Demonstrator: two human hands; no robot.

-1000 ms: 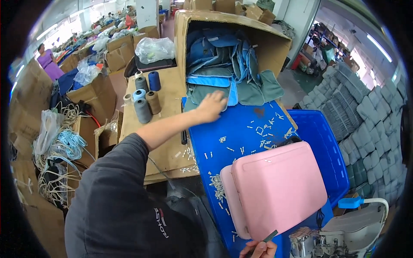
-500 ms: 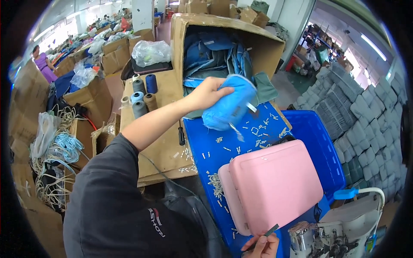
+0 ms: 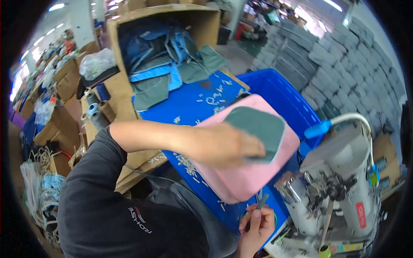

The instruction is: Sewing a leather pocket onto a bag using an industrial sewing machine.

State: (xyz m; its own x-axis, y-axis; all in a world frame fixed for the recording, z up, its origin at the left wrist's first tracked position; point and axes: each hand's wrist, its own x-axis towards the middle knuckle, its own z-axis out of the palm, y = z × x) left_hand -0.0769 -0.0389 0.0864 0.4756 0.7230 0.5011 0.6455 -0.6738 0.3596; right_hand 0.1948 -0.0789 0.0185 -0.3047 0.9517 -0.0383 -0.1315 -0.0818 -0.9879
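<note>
My left hand (image 3: 228, 144), blurred by motion, reaches across the pink box-shaped block (image 3: 241, 182). It is closed at the near side of a grey-green fabric piece (image 3: 258, 124) with rounded corners, which lies over the top of the block. Its grip is partly hidden. Below the block's near corner, my right hand (image 3: 258, 223) pinches a narrow dark green strip (image 3: 263, 200) between thumb and fingers. Blue and grey-green fabric pieces (image 3: 150, 79) spill from the open cardboard box (image 3: 206, 21) at the far side.
Small pale scraps (image 3: 185, 165) are strewn over the blue tabletop (image 3: 172, 112). Thread cones (image 3: 103, 112) stand at left. A blue bin (image 3: 275, 75) sits behind the block. The sewing machine (image 3: 344, 172) and its blue-headed lamp (image 3: 318, 129) are on the right, before stacked grey bundles (image 3: 344, 69).
My left hand has come from near the cardboard box to the pink block. The blue fabric it held no longer shows there; a grey-green face lies over the block. The view has turned right.
</note>
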